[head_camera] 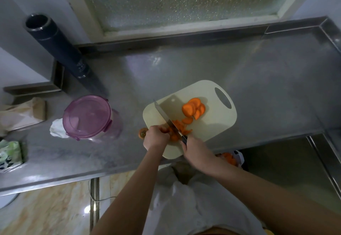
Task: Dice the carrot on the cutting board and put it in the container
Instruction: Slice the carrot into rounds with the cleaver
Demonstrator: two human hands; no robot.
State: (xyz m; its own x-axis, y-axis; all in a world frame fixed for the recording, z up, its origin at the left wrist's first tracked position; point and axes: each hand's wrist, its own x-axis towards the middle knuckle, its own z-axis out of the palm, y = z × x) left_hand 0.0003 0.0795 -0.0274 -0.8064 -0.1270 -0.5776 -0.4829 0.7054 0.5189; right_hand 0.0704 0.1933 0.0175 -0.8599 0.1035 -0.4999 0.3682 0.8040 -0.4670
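Two hands work at the near corner of the cutting board [212, 124]. The right hand [196, 153] has its grip closed round the handle of the knife [166, 118], whose blade slants across the board. The left hand [156, 138] curls its fingers onto the carrot pieces [180, 125] beside the blade. More carrot slices [193, 108] lie fanned mid-board. The lidded purple container [88, 118] stands on the tabletop [258, 87], left of the board.
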